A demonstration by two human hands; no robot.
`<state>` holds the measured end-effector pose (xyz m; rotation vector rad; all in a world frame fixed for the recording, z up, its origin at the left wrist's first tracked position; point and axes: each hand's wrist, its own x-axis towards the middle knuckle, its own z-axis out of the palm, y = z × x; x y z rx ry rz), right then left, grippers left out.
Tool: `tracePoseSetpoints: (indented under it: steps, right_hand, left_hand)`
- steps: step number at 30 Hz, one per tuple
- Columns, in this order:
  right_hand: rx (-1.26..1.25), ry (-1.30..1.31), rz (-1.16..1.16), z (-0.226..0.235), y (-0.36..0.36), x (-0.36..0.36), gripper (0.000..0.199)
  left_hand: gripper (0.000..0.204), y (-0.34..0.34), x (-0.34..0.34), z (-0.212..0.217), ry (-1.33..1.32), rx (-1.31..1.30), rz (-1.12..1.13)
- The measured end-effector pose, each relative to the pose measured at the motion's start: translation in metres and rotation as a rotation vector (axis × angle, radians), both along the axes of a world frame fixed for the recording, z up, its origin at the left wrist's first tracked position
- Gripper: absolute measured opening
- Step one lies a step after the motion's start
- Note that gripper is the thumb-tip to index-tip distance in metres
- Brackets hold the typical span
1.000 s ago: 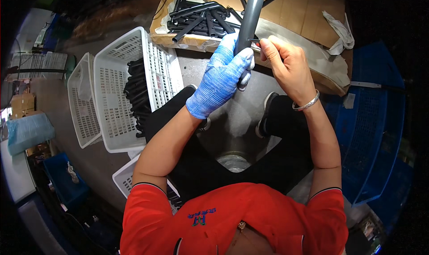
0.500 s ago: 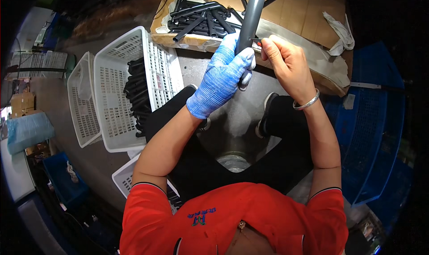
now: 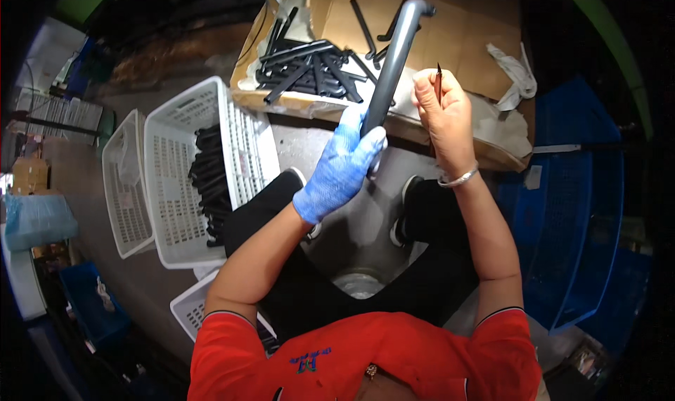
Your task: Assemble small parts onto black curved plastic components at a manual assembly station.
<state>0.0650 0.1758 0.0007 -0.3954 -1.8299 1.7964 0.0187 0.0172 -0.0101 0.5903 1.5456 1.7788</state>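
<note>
My left hand [image 3: 336, 179], in a blue knitted glove with a pale grip coating, is closed round the lower end of a dark grey tube [image 3: 395, 63]. The tube slants up and away, and its far end bends sharply to the right. My bare right hand [image 3: 451, 130], with a silver bangle at the wrist, is closed on a slim pointed tool [image 3: 439, 86] with a dark tip and reddish-brown shaft. The tip points upward, apart from the tube. Beyond my hands, a pile of black bent tubes [image 3: 309, 67] lies in an open cardboard box [image 3: 485, 32].
On the left stands a white slotted crate [image 3: 247, 137] holding black tubes [image 3: 209, 183], beside another white crate [image 3: 126, 190]. Blue crates [image 3: 562, 218] stand on the right. A white cloth [image 3: 515, 77] lies on the box's right side. My knees are spread below my hands.
My right hand has drawn the pointed tool away from the tube's side. The tube has come lower in view, showing its bent far end; my left hand still grips it.
</note>
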Motion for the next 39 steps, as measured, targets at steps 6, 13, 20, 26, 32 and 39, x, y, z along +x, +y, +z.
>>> tracePoseSetpoints:
  steps: [6,13,20,26,32,39]
  right_hand:
    - [-0.198,0.010,0.101,0.004,0.018,-0.004,0.032]
    - [-0.148,-0.011,0.232,0.016,0.001,0.004,0.034]
    - [-0.306,-0.097,0.375,0.014,-0.003,0.007,0.040]
    - [-0.446,-0.024,0.386,0.013,0.004,0.007,0.036]
    - [-0.408,-0.078,0.335,0.004,-0.018,0.009,0.022]
    - [-0.090,-0.108,0.127,-0.002,-0.025,0.008,0.025]
  left_hand:
    - [0.027,0.001,0.018,-0.014,0.080,-0.108,-0.140]
    - [0.023,0.009,0.003,-0.011,-0.057,0.046,-0.138]
    - [0.042,0.007,0.003,-0.009,0.073,0.026,-0.034]
    - [0.045,0.005,-0.003,-0.012,0.382,-0.117,-0.069]
    - [0.040,0.010,0.004,-0.012,0.430,-0.096,0.143]
    - [0.028,0.007,-0.008,0.001,0.145,0.202,0.304]
